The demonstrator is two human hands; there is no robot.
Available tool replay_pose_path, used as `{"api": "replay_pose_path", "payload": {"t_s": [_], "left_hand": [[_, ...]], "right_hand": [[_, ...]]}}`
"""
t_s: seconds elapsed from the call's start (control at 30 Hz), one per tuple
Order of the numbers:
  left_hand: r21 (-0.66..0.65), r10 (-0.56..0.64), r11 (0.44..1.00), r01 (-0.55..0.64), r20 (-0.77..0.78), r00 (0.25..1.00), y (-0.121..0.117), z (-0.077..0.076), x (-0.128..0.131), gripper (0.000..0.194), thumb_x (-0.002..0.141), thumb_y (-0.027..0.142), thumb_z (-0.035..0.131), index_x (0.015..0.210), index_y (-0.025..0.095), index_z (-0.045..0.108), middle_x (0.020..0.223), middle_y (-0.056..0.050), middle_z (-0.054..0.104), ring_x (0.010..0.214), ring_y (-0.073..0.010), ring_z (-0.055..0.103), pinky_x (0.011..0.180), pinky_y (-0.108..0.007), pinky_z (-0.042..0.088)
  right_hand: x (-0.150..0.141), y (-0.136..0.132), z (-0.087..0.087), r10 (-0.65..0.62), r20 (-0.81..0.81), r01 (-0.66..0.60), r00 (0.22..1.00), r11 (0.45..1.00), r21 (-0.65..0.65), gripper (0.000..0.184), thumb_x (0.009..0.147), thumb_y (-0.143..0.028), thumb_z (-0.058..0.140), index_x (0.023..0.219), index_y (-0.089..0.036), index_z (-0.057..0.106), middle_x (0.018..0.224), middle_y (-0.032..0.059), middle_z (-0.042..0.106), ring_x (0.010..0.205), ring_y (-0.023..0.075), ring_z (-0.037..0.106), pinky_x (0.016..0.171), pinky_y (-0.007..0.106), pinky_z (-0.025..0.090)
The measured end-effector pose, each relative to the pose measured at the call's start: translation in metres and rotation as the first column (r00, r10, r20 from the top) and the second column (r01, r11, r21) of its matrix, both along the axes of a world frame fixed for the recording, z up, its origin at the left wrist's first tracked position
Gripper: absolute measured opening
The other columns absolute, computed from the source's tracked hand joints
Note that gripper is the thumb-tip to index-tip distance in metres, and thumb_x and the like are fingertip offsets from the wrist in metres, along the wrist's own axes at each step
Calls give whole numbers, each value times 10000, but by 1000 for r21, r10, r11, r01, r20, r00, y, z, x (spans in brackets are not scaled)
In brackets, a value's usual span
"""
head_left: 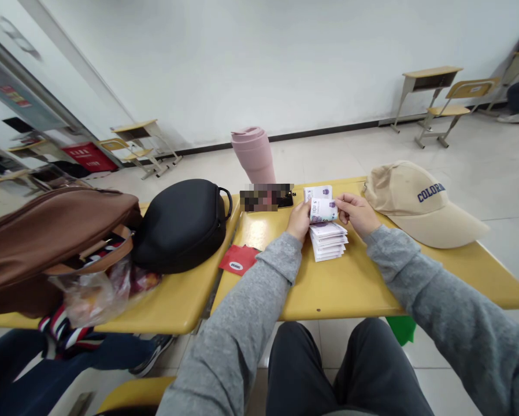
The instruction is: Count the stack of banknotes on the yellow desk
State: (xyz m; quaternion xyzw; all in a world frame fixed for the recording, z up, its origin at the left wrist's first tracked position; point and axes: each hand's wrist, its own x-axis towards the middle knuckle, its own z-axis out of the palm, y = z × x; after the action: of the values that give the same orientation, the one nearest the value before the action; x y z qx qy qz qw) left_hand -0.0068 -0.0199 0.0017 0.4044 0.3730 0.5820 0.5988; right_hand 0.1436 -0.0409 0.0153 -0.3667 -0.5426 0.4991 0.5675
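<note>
My left hand [300, 221] is closed on the left edge of a small bundle of printed paper notes [322, 211], white with purple figures and a "5". At the right edge of the same bundle, the thumb and forefinger of my right hand [358, 214] pinch a corner. Just below lies a stack of similar folded notes [329, 241], layered in several offset batches. Another printed note [319, 192] shows on the desk behind the held bundle. Whether the held bundle touches the stack is hard to tell.
A pink tumbler [254, 155] and a partly blurred-out phone [285, 199] stand behind. The beige cap [424, 205] is at right, a red pouch [238, 260] at left. Across the desk gap sit a black case [184, 225] and a brown bag [47, 237]. Someone's legs [112, 352] show lower left.
</note>
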Motion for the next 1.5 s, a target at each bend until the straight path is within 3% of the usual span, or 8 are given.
{"api": "replay_pose_path", "payload": {"t_s": [0.2,0.4,0.57,0.93,1.3,1.5], "left_hand": [[-15,-21,1000,21,25,999,-2,0,-1,264,679,377,687,741,129,618,663,-29,658,640,-142,609,689,-282,462],[-15,-32,999,33,37,999,-3,3,-1,230,741,319,641,843,113,643,815,-100,696,811,-214,655,817,-370,475],[-32,-14,999,15,38,999,-4,6,-1,210,744,294,645,841,108,649,814,-100,698,858,-223,655,878,-393,463],[-46,-23,999,25,38,999,-4,5,0,208,735,264,652,874,109,650,802,-87,698,788,-202,657,846,-394,485],[-53,-58,997,59,16,998,-3,2,0,201,677,191,695,859,122,648,808,-81,697,732,-183,652,859,-410,472],[-60,-51,997,53,39,998,-2,3,0,211,702,256,689,859,121,650,795,-82,700,780,-194,658,859,-386,479]], "right_hand": [[-1,-1,1,6,14,-6,1000,1000,5,321,676,-454,696,638,-172,547,508,-44,468,368,50,374,355,210,238],[-1,-2,2,36,40,-35,999,999,-19,289,721,-446,645,660,-171,577,474,-6,538,356,62,340,359,221,227],[0,-3,2,39,67,-37,997,999,-25,294,721,-451,642,661,-171,574,457,-5,549,351,61,317,362,219,210],[0,1,-2,-85,111,94,990,992,-80,356,667,-460,698,602,-175,495,452,-31,518,363,46,318,371,209,210],[2,6,-7,-75,105,84,992,993,-87,391,665,-478,708,565,-180,475,457,-22,515,382,52,328,368,217,212],[3,8,-10,-62,109,70,992,995,-75,380,666,-478,710,564,-181,495,461,-15,519,386,57,325,360,220,212]]}}
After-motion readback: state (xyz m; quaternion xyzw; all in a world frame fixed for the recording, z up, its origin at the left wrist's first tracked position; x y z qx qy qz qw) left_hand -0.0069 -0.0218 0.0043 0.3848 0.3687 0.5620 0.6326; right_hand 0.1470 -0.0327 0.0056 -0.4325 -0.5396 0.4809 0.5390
